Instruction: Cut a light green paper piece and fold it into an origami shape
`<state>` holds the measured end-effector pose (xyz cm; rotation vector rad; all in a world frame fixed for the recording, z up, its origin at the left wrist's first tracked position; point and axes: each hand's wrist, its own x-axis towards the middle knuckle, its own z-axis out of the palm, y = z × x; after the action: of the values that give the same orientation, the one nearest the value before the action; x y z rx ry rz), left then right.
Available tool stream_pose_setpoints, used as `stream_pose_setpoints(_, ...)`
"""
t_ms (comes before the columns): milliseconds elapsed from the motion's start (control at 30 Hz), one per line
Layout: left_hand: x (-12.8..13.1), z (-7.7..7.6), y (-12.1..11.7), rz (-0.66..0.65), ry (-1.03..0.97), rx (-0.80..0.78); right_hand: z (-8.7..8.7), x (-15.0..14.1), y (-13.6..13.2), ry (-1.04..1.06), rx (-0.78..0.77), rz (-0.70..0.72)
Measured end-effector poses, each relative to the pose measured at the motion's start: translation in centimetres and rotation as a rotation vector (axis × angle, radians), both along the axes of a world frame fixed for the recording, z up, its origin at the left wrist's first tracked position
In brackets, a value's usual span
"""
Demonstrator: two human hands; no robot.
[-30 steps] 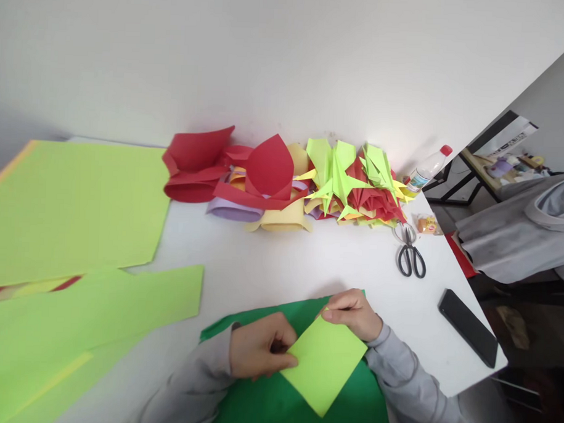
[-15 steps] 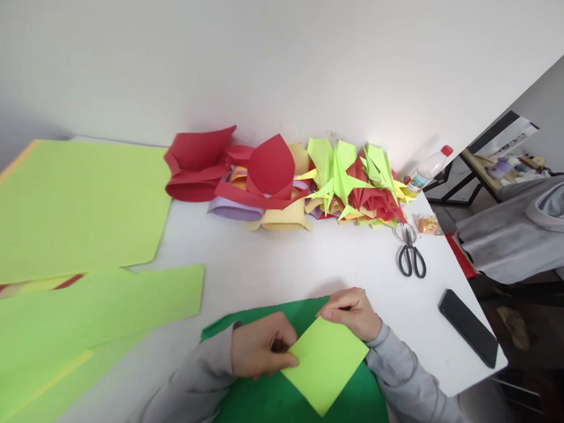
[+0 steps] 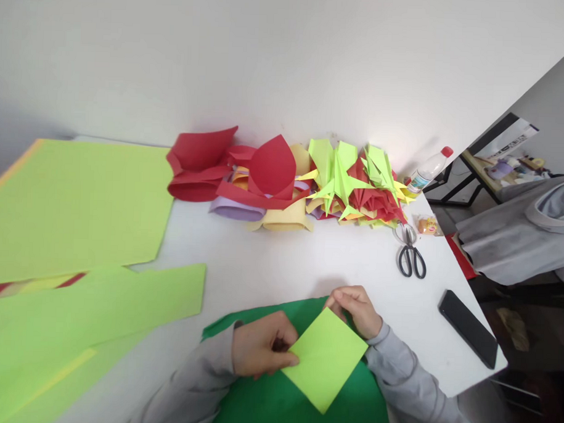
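Note:
A small lime-green paper square [image 3: 325, 358] lies tilted like a diamond over a dark green sheet [image 3: 275, 402] at the near edge of the white table [image 3: 280, 261]. My left hand [image 3: 263, 349] is closed, pinching the square's left corner. My right hand [image 3: 355, 310] is closed on the square's top corner, with the fingers curled over the paper's upper edge.
Large lime-green sheets [image 3: 74, 204] cover the table's left side. Folded red, yellow, purple and green paper shapes [image 3: 287, 184] are heaped along the wall. Black scissors [image 3: 410, 256], a dark phone [image 3: 467, 328], a plastic bottle [image 3: 426, 169] and a small snack packet [image 3: 427, 224] lie at the right.
My right hand has lifted the square's top corner slightly, shifting up and left along the edge. My left hand has stayed on the left corner.

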<state>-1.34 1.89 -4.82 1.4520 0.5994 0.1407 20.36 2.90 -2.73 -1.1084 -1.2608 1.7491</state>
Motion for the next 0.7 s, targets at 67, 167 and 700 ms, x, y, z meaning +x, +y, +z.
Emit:
stream_pose_setpoints(67, 0.0, 0.1, 0.0, 0.012, 0.006, 0.008, 0.2, 0.3, 0.1, -0.023, 0.032, 0.037)
stream_pose_setpoints(167, 0.0, 0.0, 0.0, 0.005, 0.011, 0.012, 0.6, 0.4, 0.2, -0.092, 0.088, 0.074)
stream_pose_setpoints(700, -0.3, 0.2, 0.0, 0.045, 0.024, -0.065, 1.3, 2.1, 0.7, -0.117, 0.067, 0.205)
